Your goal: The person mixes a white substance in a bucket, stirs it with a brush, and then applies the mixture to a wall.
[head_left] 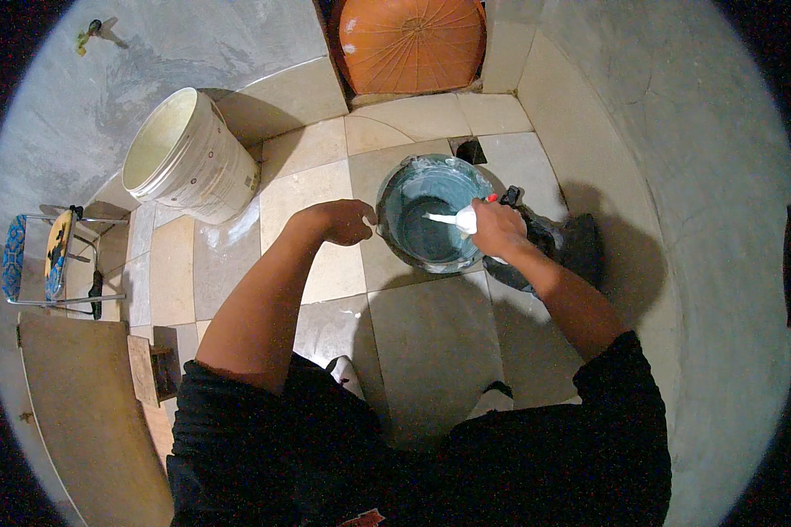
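A dark grey-blue bucket (395, 180) stands on the tiles in front of me, its inside smeared with whitish residue. At its left edge my left hand (347, 221) has its fingers curled, closed on the bucket by the rim; a small pale bit shows at the fingertips. My right hand (501, 230) is wrapped round a white bottle (466, 220) at the bucket's right side. The bottle's narrow white nozzle points left over the bucket's opening. A small red part (492, 198) shows beside the fingers, and the rest of the bottle is hidden by the hand.
Dark objects (576, 250) lie right of the bucket, partly behind my right arm. A large white pail (228, 176) leans at the left wall. Farther left stands a folding chair (57, 255). An orange ribbed container (413, 44) is at the back. My shoes (347, 378) are below.
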